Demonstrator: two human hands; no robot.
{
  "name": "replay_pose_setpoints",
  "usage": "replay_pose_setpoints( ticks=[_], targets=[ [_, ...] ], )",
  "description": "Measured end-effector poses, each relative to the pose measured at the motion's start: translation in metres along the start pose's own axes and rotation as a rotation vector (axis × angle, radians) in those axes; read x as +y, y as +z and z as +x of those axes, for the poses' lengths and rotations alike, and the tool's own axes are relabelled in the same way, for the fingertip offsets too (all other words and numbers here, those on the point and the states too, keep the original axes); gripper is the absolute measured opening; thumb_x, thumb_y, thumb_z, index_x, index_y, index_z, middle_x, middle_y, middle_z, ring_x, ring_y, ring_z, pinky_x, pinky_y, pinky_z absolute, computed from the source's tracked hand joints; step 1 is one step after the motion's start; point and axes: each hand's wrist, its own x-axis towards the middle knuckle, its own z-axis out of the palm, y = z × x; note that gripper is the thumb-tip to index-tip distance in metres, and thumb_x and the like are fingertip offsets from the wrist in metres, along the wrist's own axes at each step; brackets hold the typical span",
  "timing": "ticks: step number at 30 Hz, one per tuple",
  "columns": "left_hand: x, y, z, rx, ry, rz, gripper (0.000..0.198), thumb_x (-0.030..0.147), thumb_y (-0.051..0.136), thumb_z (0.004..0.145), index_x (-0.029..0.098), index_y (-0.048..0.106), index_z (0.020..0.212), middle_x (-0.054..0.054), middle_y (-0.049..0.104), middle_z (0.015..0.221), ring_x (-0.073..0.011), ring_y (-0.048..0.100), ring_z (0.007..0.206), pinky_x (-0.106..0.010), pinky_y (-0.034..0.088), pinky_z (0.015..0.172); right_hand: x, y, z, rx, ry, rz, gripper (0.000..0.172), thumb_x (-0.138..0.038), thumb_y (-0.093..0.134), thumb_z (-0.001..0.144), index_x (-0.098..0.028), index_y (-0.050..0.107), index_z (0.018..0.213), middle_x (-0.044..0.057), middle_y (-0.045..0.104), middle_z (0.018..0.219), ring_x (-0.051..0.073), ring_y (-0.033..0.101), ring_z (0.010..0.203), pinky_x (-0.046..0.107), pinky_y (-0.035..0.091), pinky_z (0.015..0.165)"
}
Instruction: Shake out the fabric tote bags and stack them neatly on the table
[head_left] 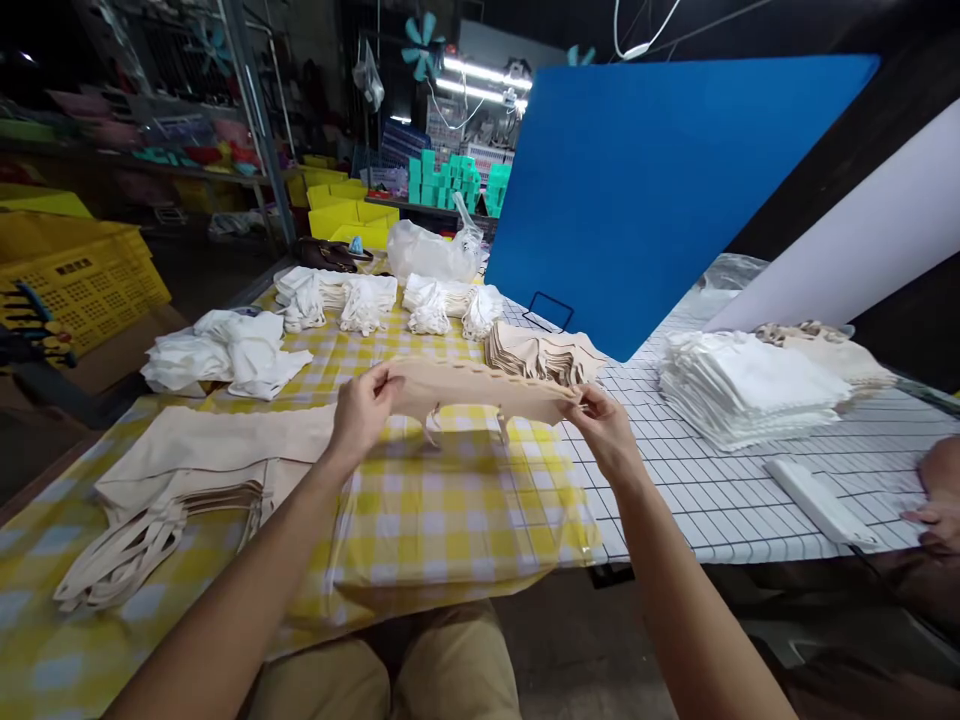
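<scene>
A beige fabric piece [480, 388] is stretched out at the centre of the frame, above a yellow-and-white checked cloth [450, 540]. Its wavy edge runs along the top, and two thin straps hang from its lower side towards the bottom of the frame. Between the forearms, the checked cloth spreads from below the piece down to the table's near edge, in the lower middle; the room is tighter behind, where a beige stack [540, 350] sits just beyond the piece's right half. The long axis goes across the frame from left to right, dipping slightly at the right end. The piece lies between the two hands: the left hand [365, 412] pinches its left end between thumb and fingers, and the right hand [606, 430] pinches its right end the same way. Near the left forearm, a strapped beige pile [217, 440] lies at the left of the frame, with a heap of white cloth [225, 350] above it. White bundles [367, 300] line the upper middle. Farther out, a blue board [660, 190] leans at the upper right, a white stack [750, 385] lies below it, and another person's hand [941, 510] shows at the right edge.
</scene>
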Motion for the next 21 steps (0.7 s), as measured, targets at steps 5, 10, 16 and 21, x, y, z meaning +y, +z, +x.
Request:
replay_pose_setpoints(
  ticks=[5, 10, 16, 21],
  targets=[
    [-0.028, -0.015, -0.068, -0.229, -0.007, -0.053, 0.019, 0.021, 0.054, 0.069, 0.023, 0.068, 0.081, -0.002, 0.070, 0.092, -0.0214, 0.063, 0.088, -0.028, 0.045, 0.081, 0.023, -0.008, -0.053, -0.264, 0.055, -0.188, 0.010, -0.029, 0.057, 0.069, -0.020, 0.054, 0.072, 0.001, 0.057, 0.076, 0.015, 0.050, 0.068, 0.025, 0.039, 0.060],
    [-0.073, -0.011, -0.137, -0.475, 0.129, 0.086, 0.030, 0.012, 0.043, 0.071, 0.026, 0.068, 0.079, -0.003, 0.066, 0.109, -0.0227, 0.058, 0.106, -0.036, 0.047, 0.091, 0.066, -0.002, -0.112, -0.444, 0.064, -0.306, 0.023, -0.005, 0.044, 0.057, -0.020, 0.056, 0.071, 0.001, 0.053, 0.074, 0.016, 0.050, 0.073, 0.026, 0.039, 0.064],
    [-0.087, -0.007, -0.146, -0.536, 0.370, 0.287, 0.058, -0.001, 0.040, 0.062, 0.028, 0.065, 0.105, -0.002, 0.056, 0.126, -0.0221, 0.049, 0.118, -0.042, 0.042, 0.099, 0.075, 0.001, -0.125, -0.418, -0.023, -0.364, 0.034, -0.003, 0.044, 0.061, -0.022, 0.066, 0.079, 0.005, 0.052, 0.082, 0.020, 0.051, 0.083, 0.031, 0.040, 0.072],
    [-0.054, -0.017, -0.120, -0.547, 0.180, 0.133, 0.042, 0.010, 0.041, 0.070, 0.027, 0.068, 0.098, 0.000, 0.065, 0.112, -0.0195, 0.057, 0.109, -0.036, 0.045, 0.096, 0.057, -0.002, -0.108, -0.245, -0.079, -0.146, 0.017, -0.016, 0.050, 0.074, -0.021, 0.066, 0.075, 0.006, 0.054, 0.086, 0.020, 0.053, 0.086, 0.031, 0.041, 0.073]
  ],
)
